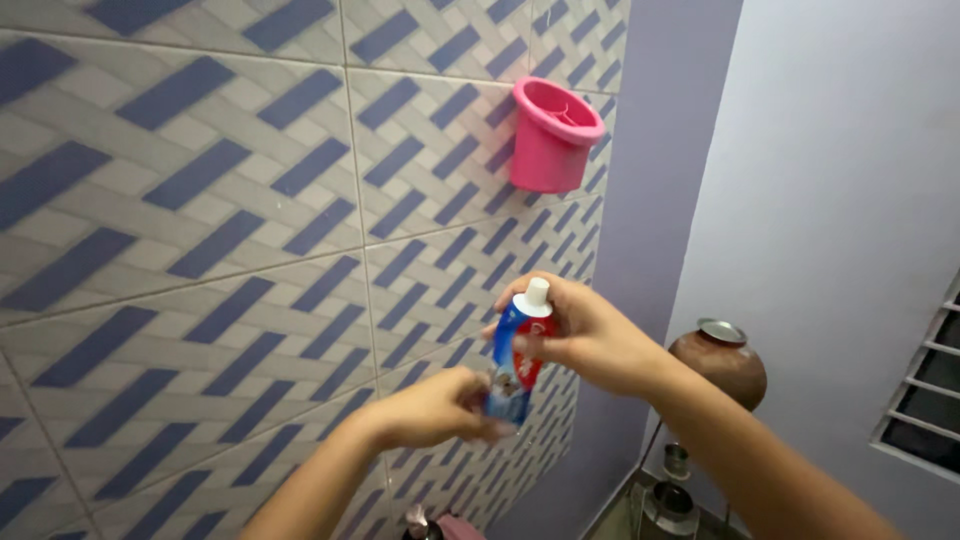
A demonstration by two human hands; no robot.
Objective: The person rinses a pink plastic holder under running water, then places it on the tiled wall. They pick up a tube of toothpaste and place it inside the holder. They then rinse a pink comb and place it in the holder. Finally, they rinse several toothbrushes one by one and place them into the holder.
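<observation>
You face a tiled wall (200, 200), grey with a woven pattern of blue slanted bars. High on it, toward the right, hangs a bright pink plastic cup holder (552, 137), split into compartments inside. Low on the right, the floor (625, 515) carries a round brown clay pot (722, 368) with a metal lid and a small steel vessel (672, 500) nearer you.

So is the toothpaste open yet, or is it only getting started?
Only started. Done: the tube is picked up, away from the pink cup on the wall. In hand: the left hand grips its bottom end, and the right hand holds it near the white cap. Left: the cap is still on, so nothing is squeezed out.
</observation>
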